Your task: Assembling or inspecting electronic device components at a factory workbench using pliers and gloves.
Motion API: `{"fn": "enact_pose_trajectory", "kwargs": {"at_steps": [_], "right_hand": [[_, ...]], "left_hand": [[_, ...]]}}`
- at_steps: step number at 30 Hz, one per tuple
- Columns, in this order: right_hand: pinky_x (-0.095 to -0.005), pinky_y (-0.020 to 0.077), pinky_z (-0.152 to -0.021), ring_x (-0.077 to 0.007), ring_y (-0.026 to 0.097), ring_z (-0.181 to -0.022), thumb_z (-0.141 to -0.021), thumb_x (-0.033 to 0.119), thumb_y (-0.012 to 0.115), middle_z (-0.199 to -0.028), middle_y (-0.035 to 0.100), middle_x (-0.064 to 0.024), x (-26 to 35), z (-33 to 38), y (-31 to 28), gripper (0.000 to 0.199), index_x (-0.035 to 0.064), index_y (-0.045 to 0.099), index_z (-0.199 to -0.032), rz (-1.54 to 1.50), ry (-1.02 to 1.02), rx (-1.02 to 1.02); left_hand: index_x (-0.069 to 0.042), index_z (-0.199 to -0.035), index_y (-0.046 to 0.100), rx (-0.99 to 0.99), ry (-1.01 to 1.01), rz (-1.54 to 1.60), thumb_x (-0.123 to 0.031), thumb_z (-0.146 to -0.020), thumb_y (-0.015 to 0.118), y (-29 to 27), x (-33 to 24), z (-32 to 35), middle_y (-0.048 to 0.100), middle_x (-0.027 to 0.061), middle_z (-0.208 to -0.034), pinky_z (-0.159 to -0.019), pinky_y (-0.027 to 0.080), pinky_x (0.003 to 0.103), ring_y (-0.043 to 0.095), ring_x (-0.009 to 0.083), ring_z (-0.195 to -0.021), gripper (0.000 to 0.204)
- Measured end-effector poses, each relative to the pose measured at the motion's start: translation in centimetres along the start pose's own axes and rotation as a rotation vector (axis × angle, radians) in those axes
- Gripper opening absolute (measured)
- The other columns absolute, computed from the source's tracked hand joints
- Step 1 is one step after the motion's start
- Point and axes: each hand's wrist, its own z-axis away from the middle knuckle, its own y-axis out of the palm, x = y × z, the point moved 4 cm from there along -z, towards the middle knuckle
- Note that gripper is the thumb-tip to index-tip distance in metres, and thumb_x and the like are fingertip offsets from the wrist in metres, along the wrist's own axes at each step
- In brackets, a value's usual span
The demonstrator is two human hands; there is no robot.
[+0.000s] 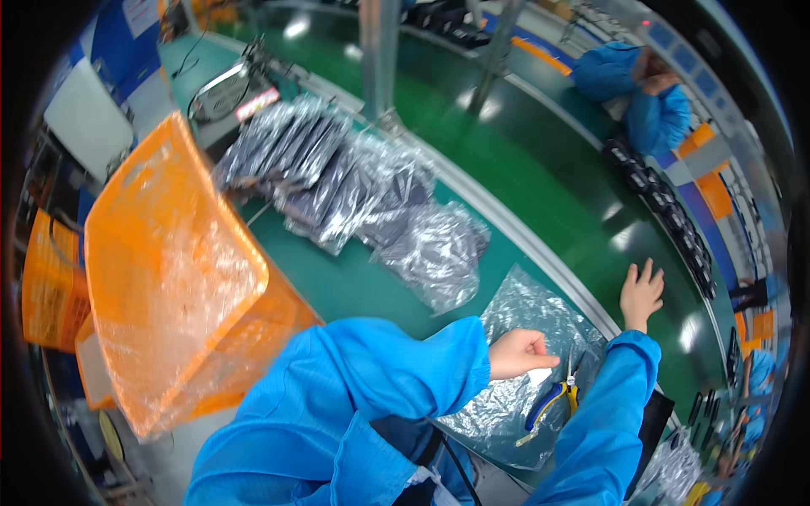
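My left hand [518, 354] is closed, fingers curled and thumb pointing right, above a clear plastic bag [515, 308] lying flat on the green tabletop [333, 291]. Just under the thumb shows a small white piece [540, 374]; whether the fingers grip it I cannot tell. Pliers [553, 406] with blue and yellow handles lie on the bag, between that hand and my right forearm. My right hand [643, 295] reaches out over the green conveyor belt [540, 207], open with its fingers spread and nothing in it.
Dark items in clear bags [337, 181] are heaped left of centre. An orange crate [169, 278] stands at the left. A metal rail [498, 219] and a post [380, 59] border the belt. Across it, a person in blue [633, 93] sits by a row of black items [666, 211].
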Motion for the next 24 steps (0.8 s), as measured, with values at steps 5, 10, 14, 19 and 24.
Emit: {"fn": "enact_pose_trajectory", "kwargs": {"at_steps": [5, 10, 14, 19, 24], "right_hand": [[-0.0385, 0.0448, -0.071, -0.0319, 0.056, -0.082, -0.076, 0.004, 0.057, -0.093, 0.056, -0.0140, 4.1, 5.2, -11.3, 0.020, 0.0054, 0.060, -0.095, -0.493, -0.452, -0.144], [-0.0378, 0.0476, -0.061, -0.0315, 0.059, -0.070, -0.068, -0.005, 0.058, -0.075, 0.057, -0.0133, 3.5, 13.3, -17.1, 0.017, 0.0036, 0.064, -0.082, -0.606, -0.651, -0.014], [-0.0355, 0.0504, -0.075, -0.0307, 0.061, -0.086, -0.065, -0.005, 0.060, -0.096, 0.062, -0.0129, 2.1, 18.1, -18.9, 0.022, 0.0024, 0.064, -0.085, -0.620, -0.779, 0.038], [-0.0406, 0.0434, -0.091, -0.0308, 0.054, -0.103, -0.068, -0.004, 0.060, -0.116, 0.056, -0.0111, 0.7, 21.8, -20.4, 0.032, 0.0039, 0.062, -0.099, -0.429, -0.904, 0.092], [-0.0393, 0.0446, -0.089, -0.0298, 0.056, -0.100, -0.070, -0.001, 0.064, -0.115, 0.057, -0.0093, 0.6, 26.3, -21.6, 0.035, 0.0061, 0.062, -0.103, -0.349, -0.931, 0.242]], "left_hand": [[-0.010, -0.055, 0.044, -0.021, 0.057, -0.009, -0.023, -0.086, 0.060, -0.2, -0.8, 0.4, 0.035, -0.0085, -0.052, -0.044, 0.022, 0.023, 0.028, 0.0009, -0.051, 0.037], [-0.008, -0.055, 0.044, 0.000, 0.104, -0.102, -0.022, -0.089, 0.055, 0.0, -0.7, 0.9, 0.035, -0.0087, -0.053, -0.045, 0.023, 0.022, 0.029, 0.0005, -0.052, 0.039], [-0.005, -0.077, 0.058, -0.049, 0.350, -0.153, -0.017, -0.088, 0.056, 0.4, -4.2, 4.0, 0.047, -0.0072, -0.061, -0.049, 0.032, 0.019, 0.039, 0.0005, -0.056, 0.017], [-0.006, -0.093, 0.061, -0.311, 0.512, -0.564, -0.005, -0.078, 0.064, -2.1, -11.0, 13.5, 0.053, -0.0024, -0.062, -0.047, 0.035, 0.019, 0.044, 0.0017, -0.053, 0.015], [-0.002, -0.080, 0.062, -0.170, 0.227, -0.632, -0.007, -0.077, 0.067, -6.7, -9.2, 23.7, 0.052, -0.0012, -0.059, -0.047, 0.033, 0.018, 0.043, 0.0010, -0.053, 0.008]]}}
